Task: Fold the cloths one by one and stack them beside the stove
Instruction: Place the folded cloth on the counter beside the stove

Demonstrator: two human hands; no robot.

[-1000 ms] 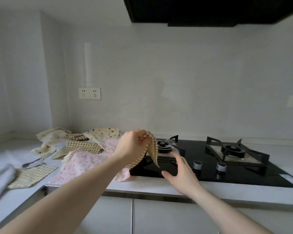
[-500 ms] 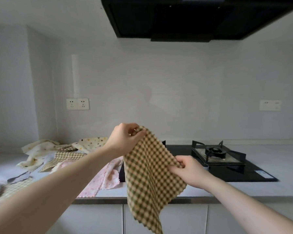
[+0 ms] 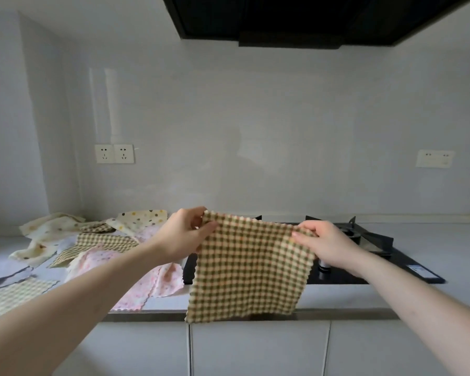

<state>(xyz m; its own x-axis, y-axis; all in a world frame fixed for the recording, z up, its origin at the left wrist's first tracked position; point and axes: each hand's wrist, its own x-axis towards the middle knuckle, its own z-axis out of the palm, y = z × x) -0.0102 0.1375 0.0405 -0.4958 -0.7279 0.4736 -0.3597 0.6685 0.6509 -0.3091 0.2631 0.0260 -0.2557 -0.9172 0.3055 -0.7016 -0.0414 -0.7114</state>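
Observation:
A green-and-cream checked cloth (image 3: 248, 270) hangs spread out flat in the air in front of the black gas stove (image 3: 377, 264). My left hand (image 3: 183, 234) pinches its top left corner, and my right hand (image 3: 324, 244) pinches its top right corner. The cloth's lower edge drops below the counter's front edge and hides the stove's left burner. Left of the stove lies a loose pile of unfolded cloths: a pink one (image 3: 144, 280), another checked one (image 3: 103, 241), a dotted cream one (image 3: 144, 219) and a pale printed one (image 3: 44, 232).
The grey countertop (image 3: 445, 248) runs on to the right of the stove. One more checked cloth (image 3: 14, 294) lies at the counter's near left. A black range hood (image 3: 296, 20) hangs overhead. Wall sockets (image 3: 114, 153) sit above the pile. White cabinet doors (image 3: 255, 348) are below.
My right hand slid from the middle of the cloth's side to its top right corner. The cloth, hanging by one corner before, is now stretched flat between both hands.

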